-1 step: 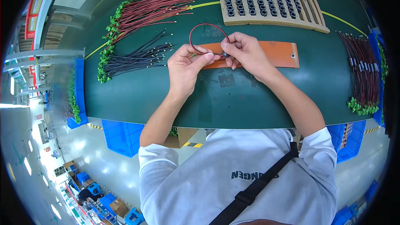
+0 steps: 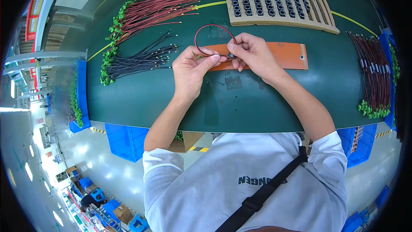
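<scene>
Above an orange strip (image 2: 281, 56), both my hands are brought close together. Between them a thin red wire (image 2: 213, 25) rises in a round loop. My left hand (image 2: 193, 65) pinches the wire between thumb and fingers, and a short dark length runs from its fingertips toward the right. My right hand (image 2: 251, 53) is closed on a small dark ring-like part (image 2: 231, 55), with the red wire reaching its thumb and forefinger. The fingers partly cover this part, so I cannot tell exactly how the wire passes it.
Red wires (image 2: 161, 10) with green connectors lie at the far left, black wires (image 2: 139, 60) nearer. A slotted tray (image 2: 279, 20) of dark ring-like parts stands at the back. Wires with grey cylinders (image 2: 375, 68) lie right. A blue bin (image 2: 126, 139) sits below the table edge.
</scene>
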`<state>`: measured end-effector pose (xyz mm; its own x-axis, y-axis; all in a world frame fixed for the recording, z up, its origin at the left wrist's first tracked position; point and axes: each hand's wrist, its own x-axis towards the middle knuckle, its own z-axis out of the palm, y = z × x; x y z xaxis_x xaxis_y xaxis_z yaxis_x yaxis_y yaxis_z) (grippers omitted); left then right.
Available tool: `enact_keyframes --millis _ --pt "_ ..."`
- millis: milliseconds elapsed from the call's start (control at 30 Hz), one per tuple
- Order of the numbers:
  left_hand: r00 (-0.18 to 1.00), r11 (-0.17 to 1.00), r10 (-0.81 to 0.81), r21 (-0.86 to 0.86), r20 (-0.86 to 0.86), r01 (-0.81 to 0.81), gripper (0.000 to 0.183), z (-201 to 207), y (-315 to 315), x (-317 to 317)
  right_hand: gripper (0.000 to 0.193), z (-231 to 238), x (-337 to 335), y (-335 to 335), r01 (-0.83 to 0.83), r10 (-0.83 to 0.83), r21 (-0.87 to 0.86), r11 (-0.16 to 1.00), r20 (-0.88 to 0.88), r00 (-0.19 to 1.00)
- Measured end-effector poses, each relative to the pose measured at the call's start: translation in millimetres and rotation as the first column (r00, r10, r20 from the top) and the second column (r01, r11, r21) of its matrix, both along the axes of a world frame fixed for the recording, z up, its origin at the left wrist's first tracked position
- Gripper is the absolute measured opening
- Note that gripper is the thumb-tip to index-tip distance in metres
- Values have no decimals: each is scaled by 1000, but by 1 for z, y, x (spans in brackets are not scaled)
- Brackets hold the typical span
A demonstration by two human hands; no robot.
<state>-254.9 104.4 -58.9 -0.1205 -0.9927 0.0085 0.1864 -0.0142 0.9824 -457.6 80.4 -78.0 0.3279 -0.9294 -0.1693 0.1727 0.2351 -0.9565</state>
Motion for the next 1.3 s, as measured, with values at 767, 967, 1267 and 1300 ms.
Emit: enact_keyframes --millis 767,967,1267,1300 --pt "945 916 177 -397 274 -57 12 -14 12 -1 23 3 0 2 15 -16 18 1000 24 1000" --pt "865 805 241 -589 439 74 14 -16 9 -1 23 3 1 3 30 -30 14 999 34 999" --pt "833 792 294 -608 469 62 16 -19 2 -18 33 0 5 7 93 -88 -40 995 116 989" --pt "831 786 295 -614 472 70 16 -18 2 -17 36 -2 6 8 114 -108 -46 992 119 987"
